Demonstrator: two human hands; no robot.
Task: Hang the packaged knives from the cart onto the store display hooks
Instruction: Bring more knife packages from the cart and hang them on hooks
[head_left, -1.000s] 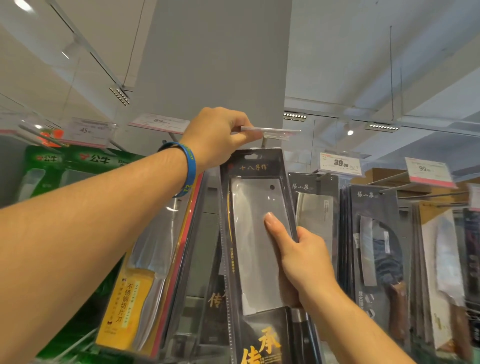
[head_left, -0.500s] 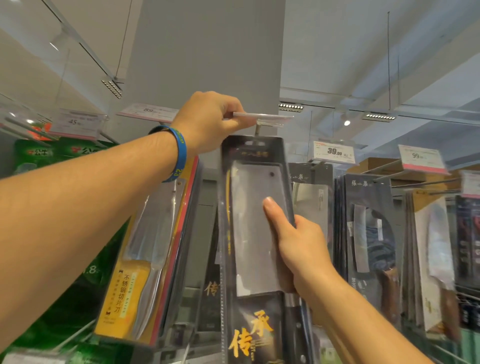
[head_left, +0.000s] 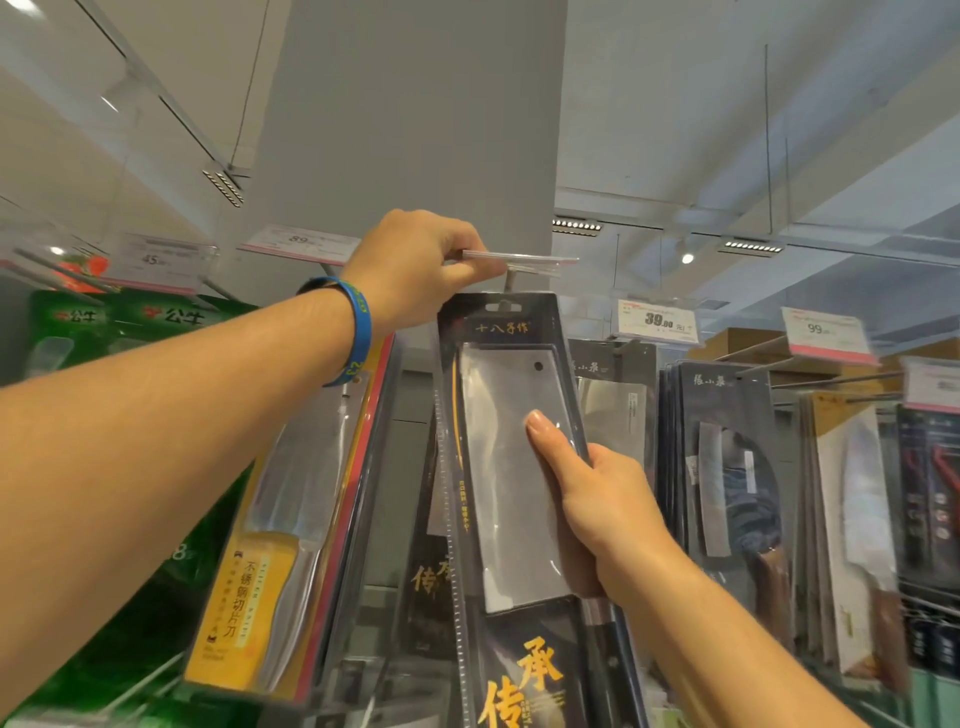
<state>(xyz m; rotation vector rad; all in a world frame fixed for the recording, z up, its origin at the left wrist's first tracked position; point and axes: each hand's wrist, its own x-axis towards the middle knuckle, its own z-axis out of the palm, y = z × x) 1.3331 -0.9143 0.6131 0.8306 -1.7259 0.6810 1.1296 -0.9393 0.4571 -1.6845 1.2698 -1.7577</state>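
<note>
We have the left hand (head_left: 415, 265) up at the front of the hook (head_left: 510, 280), fingers curled and pinching the clear price-tag flap (head_left: 524, 258), which we hold tipped up flat, presumably so that it does not block the hook's end. The right hand (head_left: 597, 499) grips the cleaver pack (head_left: 511, 467) by its right edge about halfway down, thumb laid flat on the clear blister and the fingers wrapped behind, out of sight; holding it low leaves the top free to be steered. The pack stands nearly upright, its top leaning a little left, and its hang slot (head_left: 500, 307) sits just below the hook's end, so we judge that it is not yet threaded on, though we cannot tell whether card and metal touch. Room is tight at the sides: a yellow knife pack (head_left: 270, 571) hangs tilted just to the left under our left wrist, and a row of dark packs (head_left: 722, 467) hangs near on the right, with a further pack just behind ours. Above the hook there is open space before the grey pillar (head_left: 415, 130), so lifting the pack a little and pushing it back along the hook looks like the clear path. The cart is not in view.
</note>
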